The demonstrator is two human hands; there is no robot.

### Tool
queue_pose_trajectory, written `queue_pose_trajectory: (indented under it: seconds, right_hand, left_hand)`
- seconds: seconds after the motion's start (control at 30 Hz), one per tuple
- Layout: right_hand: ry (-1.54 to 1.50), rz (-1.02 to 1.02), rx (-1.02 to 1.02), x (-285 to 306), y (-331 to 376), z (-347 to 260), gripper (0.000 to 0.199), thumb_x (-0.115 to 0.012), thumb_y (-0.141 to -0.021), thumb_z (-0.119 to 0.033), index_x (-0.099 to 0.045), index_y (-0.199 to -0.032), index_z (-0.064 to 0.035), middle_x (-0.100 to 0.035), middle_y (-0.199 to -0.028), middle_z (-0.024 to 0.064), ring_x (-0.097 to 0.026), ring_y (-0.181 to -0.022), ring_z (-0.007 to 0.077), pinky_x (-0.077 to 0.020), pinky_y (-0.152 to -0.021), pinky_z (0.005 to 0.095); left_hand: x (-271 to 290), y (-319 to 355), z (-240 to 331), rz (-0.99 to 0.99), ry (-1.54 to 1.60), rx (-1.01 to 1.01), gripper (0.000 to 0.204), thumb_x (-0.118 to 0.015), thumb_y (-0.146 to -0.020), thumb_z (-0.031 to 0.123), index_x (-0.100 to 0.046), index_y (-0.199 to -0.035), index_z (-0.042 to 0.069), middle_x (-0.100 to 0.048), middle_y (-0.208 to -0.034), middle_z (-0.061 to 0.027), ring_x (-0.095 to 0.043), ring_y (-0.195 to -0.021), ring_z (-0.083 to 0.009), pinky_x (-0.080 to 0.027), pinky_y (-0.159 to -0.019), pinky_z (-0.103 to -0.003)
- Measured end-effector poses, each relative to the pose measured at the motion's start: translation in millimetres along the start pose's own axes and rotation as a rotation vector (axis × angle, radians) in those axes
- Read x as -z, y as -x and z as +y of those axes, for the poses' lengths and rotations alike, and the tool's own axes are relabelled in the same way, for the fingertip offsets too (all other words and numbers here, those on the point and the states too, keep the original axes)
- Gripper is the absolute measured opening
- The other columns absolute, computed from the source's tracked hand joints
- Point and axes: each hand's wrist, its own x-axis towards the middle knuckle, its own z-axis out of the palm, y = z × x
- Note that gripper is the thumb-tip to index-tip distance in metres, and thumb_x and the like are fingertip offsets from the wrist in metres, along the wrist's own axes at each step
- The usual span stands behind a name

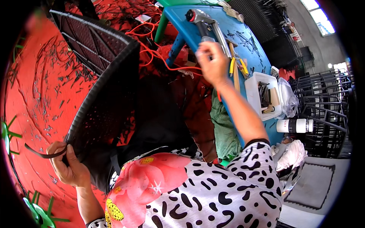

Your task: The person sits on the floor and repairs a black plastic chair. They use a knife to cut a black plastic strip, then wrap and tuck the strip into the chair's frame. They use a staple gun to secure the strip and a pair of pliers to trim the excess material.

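A dark woven panel (91,41) with a wrapped black edge stands at my left, its frame slanting down to my left hand (72,167). That hand is closed, pinching a thin dark flat strip (43,155) against the panel's lower corner; the strip's loose end sticks out leftward. My right hand (213,62) is over the blue table (182,22), at the handle end of an air-powered nail or staple gun (201,24). Its fingers look curled but are smeared by motion, so whether they grip the gun is unclear.
Yellow-handled pliers (237,66), a white bin (262,93) of small tools and a white bottle (294,125) are along the table. An orange hose (176,68) runs beneath. Dark scraps litter the red floor (42,83). Metal frames (323,102) are stacked at right.
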Motion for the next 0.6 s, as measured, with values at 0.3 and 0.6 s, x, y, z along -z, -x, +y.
queue_pose_trajectory:
  seconds: [0.3, 0.6]
  right_hand:
    - [0.591, -0.309, -0.691, 151.9, -17.1, 207.7, 0.016, -0.062, -0.079, -0.017, -0.067, -0.092, -0.0096, -0.068, -0.094, 0.0133, -0.064, -0.091, 0.0294, -0.0488, -0.083, 0.0364]
    - [1.027, -0.924, -0.585, 155.5, -25.8, 147.3, 0.021, -0.061, -0.079, -0.016, -0.067, -0.096, -0.0052, -0.065, -0.096, 0.0203, -0.063, -0.094, 0.0349, -0.0501, -0.082, 0.0418]
  left_hand:
    - [-5.6, 6.9, 2.0, 0.033, 0.063, 0.039, 0.005, -0.053, -0.086, -0.009, -0.053, -0.088, -0.004, -0.054, -0.097, -0.0108, -0.048, -0.085, -0.0179, -0.041, -0.076, -0.030]
    - [-8.1, 2.6, 15.3, 0.015, 0.062, 0.088, 0.004, -0.052, -0.088, -0.008, -0.054, -0.087, -0.006, -0.052, -0.096, -0.0083, -0.047, -0.084, -0.0155, -0.041, -0.074, -0.027]
